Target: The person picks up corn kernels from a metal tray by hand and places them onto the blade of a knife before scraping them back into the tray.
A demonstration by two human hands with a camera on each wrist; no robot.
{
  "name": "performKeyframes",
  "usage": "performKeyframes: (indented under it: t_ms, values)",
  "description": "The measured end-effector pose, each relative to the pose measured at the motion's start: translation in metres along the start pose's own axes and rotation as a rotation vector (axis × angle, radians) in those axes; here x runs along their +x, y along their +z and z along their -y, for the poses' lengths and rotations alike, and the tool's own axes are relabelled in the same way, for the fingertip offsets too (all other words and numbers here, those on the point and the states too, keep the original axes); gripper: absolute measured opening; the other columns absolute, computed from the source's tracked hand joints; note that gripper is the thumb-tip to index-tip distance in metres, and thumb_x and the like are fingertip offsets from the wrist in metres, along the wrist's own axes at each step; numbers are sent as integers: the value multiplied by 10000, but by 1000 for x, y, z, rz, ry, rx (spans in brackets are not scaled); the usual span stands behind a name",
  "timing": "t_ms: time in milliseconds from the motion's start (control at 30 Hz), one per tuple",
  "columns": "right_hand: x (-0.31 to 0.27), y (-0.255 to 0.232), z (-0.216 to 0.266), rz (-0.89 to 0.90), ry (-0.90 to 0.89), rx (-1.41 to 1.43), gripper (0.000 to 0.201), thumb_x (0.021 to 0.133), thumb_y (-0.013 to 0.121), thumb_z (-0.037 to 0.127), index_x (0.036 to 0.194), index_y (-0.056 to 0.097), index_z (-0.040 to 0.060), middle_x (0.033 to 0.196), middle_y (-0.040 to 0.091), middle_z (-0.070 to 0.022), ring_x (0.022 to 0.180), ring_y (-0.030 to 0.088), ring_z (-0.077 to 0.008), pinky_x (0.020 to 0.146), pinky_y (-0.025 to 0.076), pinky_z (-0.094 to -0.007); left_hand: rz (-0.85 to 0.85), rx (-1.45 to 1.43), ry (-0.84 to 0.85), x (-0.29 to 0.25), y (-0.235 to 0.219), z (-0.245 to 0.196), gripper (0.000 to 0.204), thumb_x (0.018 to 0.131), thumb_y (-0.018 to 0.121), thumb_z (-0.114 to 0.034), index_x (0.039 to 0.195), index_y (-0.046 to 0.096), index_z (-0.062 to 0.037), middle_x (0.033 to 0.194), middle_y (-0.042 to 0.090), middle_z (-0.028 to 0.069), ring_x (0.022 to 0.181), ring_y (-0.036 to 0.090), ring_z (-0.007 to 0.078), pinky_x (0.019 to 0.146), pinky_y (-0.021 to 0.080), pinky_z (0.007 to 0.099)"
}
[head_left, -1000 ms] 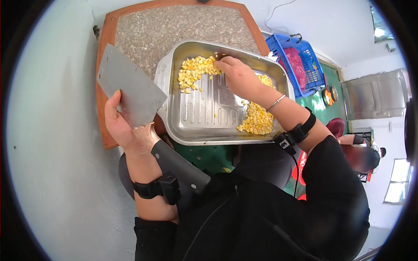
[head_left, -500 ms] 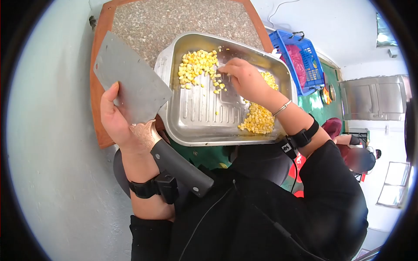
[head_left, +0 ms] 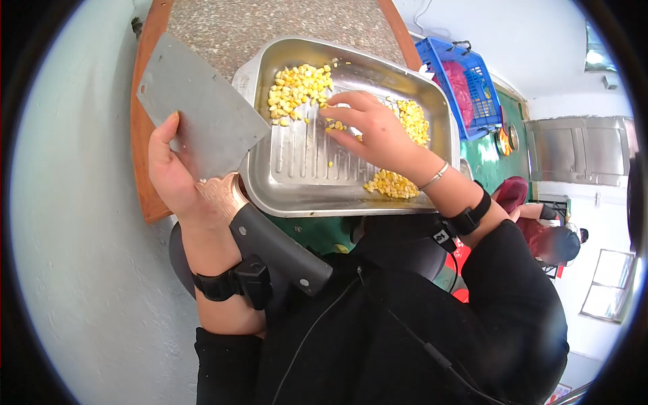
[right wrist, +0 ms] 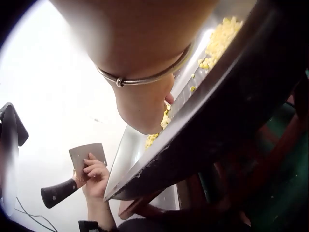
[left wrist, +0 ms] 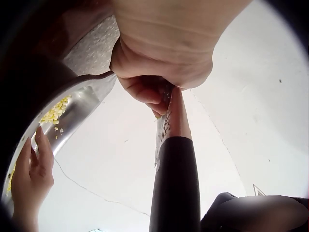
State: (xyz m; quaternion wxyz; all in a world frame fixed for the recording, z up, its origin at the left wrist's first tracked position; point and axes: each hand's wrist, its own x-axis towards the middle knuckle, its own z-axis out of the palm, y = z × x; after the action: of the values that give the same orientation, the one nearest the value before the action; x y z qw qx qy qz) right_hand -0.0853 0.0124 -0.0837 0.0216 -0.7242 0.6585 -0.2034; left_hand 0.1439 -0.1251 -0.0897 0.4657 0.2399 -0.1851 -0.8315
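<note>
The speckled counter [head_left: 317,17] with its brown rim fills the upper left and top of the head view; a grey metal cabinet [head_left: 580,152] stands at the far right; another person [head_left: 533,226] in dark red is below it. The metal tray [head_left: 304,182] lies across the centre, over the lower right part of the counter; the blue crate [head_left: 487,101], with a pink bag [head_left: 459,94] inside, is just beyond the tray at the upper right.

The cleaver [head_left: 202,104] is tilted at the upper left, its blade corner reaching the tray's left rim in the head view, its black handle [head_left: 277,246] slanting down towards the lower centre; the left hand [head_left: 174,169] grips it by the blade near the handle, thumb on one face and fingers on the other.

The right hand [head_left: 378,128] is over the middle of the tray, fingers parted and slightly bent, close to the kernels; whether the fingertips touch any, I cannot tell. The yellow kernels [head_left: 297,88] lie in the tray, heaped at its upper left, right and lower right, with a few loose ones between; the thin bangle [head_left: 433,177] circles the right wrist.
</note>
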Motion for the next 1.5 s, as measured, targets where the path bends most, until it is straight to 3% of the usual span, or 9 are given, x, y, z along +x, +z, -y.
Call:
performKeyframes:
  t_ms: [267,400,467,600,667,800,900,1100,1500]
  values:
    - [-1,-2,-3,218,146,-28,147,777,670,158,881,649,55,927,610,-79,899,592,-279,769,491,-357,-24,2,67,3,-5,2,298,882,491,-167,1099,536,32,1061,599,112,966,598,226,869,479,344]
    - [-12,-24,-5,37,187,78,118,778,680,130,862,664,48,898,634,-81,824,617,-267,720,505,-333,-2,-91,15,-1,7,4,278,882,497,-156,1088,538,26,1027,610,107,929,607,218,796,499,336]
    - [-8,-45,-2,-209,288,201,150,773,693,112,908,679,47,920,650,-106,768,632,-248,687,511,-319,31,-119,8,-1,11,7,297,887,492,-159,1105,535,39,1061,601,114,969,598,219,867,477,340]
    - [1,-89,47,-225,285,231,259,756,716,123,1003,672,58,966,651,-129,777,636,-232,692,512,-316,37,20,143,-2,23,19,242,901,500,-130,1057,556,46,1036,610,113,937,605,196,828,486,316]
    - [8,-89,71,-65,-9,153,416,759,714,152,1154,605,79,946,639,-121,765,633,-264,681,513,-336,46,83,218,-9,33,28,223,908,506,-125,1034,564,49,1020,613,115,909,612,183,798,496,305]
    - [2,-68,81,59,-21,-112,613,763,674,154,1329,440,129,937,602,-115,796,615,-324,676,499,-376,147,235,184,-29,51,55,234,926,520,-114,1061,583,66,1056,616,115,954,612,182,821,507,311]
    - [-5,-62,64,-79,152,-22,592,727,654,-2,1286,495,114,783,611,-114,618,592,-244,578,480,-319,313,487,165,-40,64,62,349,972,475,-239,1021,603,82,937,650,114,854,641,190,798,501,296]
    - [-41,-96,17,155,636,182,223,867,648,227,859,622,6,544,435,-60,514,396,-146,514,369,-301,218,648,363,-26,41,22,412,978,438,-286,875,653,50,807,664,113,708,617,152,674,493,272]
    - [-38,-65,2,308,504,144,255,855,655,280,878,666,26,566,510,-124,509,480,-224,534,420,-336,49,493,525,-6,28,21,390,968,431,-269,847,646,34,754,642,94,673,599,147,650,479,266]
